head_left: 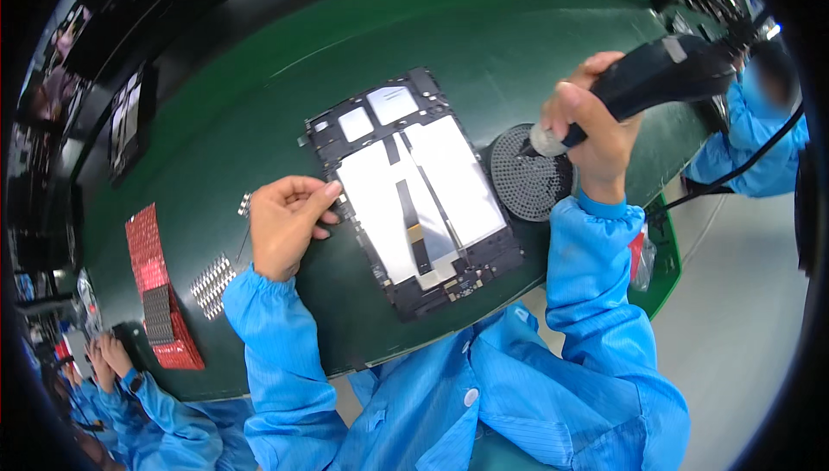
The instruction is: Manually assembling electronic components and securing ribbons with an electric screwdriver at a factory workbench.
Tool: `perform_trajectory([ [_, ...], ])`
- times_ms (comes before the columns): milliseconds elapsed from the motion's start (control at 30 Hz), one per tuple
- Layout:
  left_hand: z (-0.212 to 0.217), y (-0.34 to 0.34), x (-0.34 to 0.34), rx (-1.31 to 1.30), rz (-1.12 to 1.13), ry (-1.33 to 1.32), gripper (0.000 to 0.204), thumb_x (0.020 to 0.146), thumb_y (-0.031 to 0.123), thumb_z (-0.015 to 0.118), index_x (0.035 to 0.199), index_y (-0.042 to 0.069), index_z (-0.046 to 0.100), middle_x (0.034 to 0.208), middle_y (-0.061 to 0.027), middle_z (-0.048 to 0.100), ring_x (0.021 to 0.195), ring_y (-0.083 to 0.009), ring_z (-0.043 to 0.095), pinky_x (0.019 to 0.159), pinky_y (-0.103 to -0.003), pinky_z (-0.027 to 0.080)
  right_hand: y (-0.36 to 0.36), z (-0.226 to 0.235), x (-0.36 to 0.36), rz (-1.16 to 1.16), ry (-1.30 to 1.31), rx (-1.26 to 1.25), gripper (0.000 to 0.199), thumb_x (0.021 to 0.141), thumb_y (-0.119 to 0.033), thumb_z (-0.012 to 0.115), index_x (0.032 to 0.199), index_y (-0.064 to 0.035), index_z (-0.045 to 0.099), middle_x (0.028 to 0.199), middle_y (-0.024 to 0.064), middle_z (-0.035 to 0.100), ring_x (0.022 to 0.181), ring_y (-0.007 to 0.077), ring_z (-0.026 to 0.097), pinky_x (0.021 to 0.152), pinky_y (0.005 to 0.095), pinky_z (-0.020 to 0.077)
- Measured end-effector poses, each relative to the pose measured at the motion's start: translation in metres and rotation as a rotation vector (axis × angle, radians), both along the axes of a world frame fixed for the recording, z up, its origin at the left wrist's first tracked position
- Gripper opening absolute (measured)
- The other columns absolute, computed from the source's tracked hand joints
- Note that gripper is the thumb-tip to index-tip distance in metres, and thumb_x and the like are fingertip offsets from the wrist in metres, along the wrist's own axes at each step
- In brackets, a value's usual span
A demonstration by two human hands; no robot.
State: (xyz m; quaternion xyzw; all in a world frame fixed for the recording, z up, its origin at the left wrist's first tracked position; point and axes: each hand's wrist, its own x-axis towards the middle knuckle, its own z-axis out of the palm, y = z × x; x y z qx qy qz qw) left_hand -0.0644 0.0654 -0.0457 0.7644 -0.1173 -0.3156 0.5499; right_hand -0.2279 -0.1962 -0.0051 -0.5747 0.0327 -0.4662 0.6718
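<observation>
An opened tablet lies slightly turned on the green table, its silver battery panels, black ribbon cable and small boards exposed. At its left edge, my left hand has thumb and forefinger pinched together; whatever is between them is too small to make out. My right hand is wrapped round a black electric screwdriver with a pale front collar. The screwdriver's tip points down at the round, dimpled screw tray to the right of the tablet. Small dark screws appear to fill its holes.
Left of my hand lie a sheet of small silver parts and red bubble wrap with a dark strip on it. A green bin stands below the table's right side. Co-workers in blue sit at both sides.
</observation>
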Motion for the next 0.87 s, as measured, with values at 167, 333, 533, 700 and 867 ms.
perform_trajectory([
  [167,-0.002,-0.001,0.000,-0.045,-0.018,0.011,0.021,0.082,0.015,0.071,0.087,-0.003,0.063,0.073,-0.0061,0.064,0.060,-0.0096,0.061,0.048,-0.018,0.046,-0.003,-0.008,0.004,-0.017,0.045,-0.042,0.032,0.071,0.006,0.073,0.097,0.0022,0.054,0.062,0.0055,0.059,0.048,0.0122,0.056,0.045,0.0236,0.0437],
  [333,-0.005,0.001,0.002,-0.055,-0.030,-0.005,0.021,0.083,0.014,0.069,0.089,-0.005,0.063,0.072,-0.0070,0.064,0.060,-0.0110,0.061,0.048,-0.019,0.047,-0.001,-0.011,0.007,0.023,0.112,-0.084,0.029,0.072,0.001,0.075,0.093,0.0021,0.055,0.061,0.0039,0.060,0.048,0.0091,0.056,0.045,0.0205,0.0424],
  [533,-0.008,0.004,0.003,-0.060,-0.049,-0.010,0.018,0.086,0.015,0.065,0.090,-0.003,0.062,0.070,-0.0058,0.063,0.059,-0.0097,0.060,0.046,-0.018,0.048,0.001,-0.014,0.008,0.022,0.162,-0.121,0.027,0.071,0.000,0.076,0.090,0.0015,0.056,0.059,0.0032,0.059,0.047,0.0085,0.055,0.044,0.0205,0.0417],
  [700,-0.008,0.005,0.004,-0.058,-0.052,0.006,0.018,0.087,0.014,0.064,0.092,-0.003,0.062,0.072,-0.0060,0.063,0.061,-0.0100,0.062,0.047,-0.018,0.050,0.001,-0.013,0.005,0.037,0.207,-0.212,0.032,0.075,0.004,0.070,0.099,-0.0004,0.049,0.061,0.0066,0.059,0.049,0.0123,0.056,0.046,0.0234,0.0443],
  [867,-0.006,0.009,0.005,-0.067,-0.048,0.038,0.021,0.086,0.013,0.065,0.094,-0.007,0.063,0.077,-0.0088,0.064,0.066,-0.0142,0.064,0.050,-0.021,0.051,0.004,-0.014,0.007,0.057,0.201,-0.230,0.035,0.075,0.003,0.071,0.102,-0.0004,0.049,0.063,0.0072,0.060,0.049,0.0130,0.056,0.046,0.0236,0.0442],
])
